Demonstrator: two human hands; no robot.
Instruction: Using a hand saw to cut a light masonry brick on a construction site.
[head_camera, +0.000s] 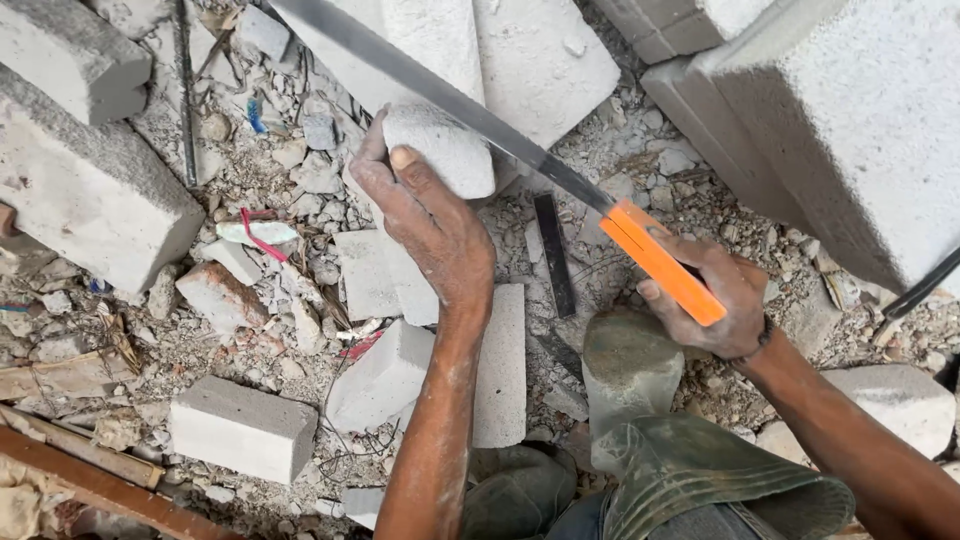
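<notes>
My left hand (425, 215) grips a piece of white aerated block (440, 145), holding it steady above the rubble. My right hand (715, 295) is closed on the orange handle (660, 262) of a hand saw. Its long grey blade (430, 85) runs up and to the left, lying across the top of the held block piece. A larger white block (540, 60) lies just behind the piece. My green rubber boot (630, 365) stands below the saw handle.
Broken block pieces (240, 430) and rubble cover the ground. Big grey blocks lie at the left (90, 190) and a stacked block wall (860, 130) rises at the right. Wooden strips (80, 470) lie at the bottom left. A dark flat bar (553, 255) rests between my hands.
</notes>
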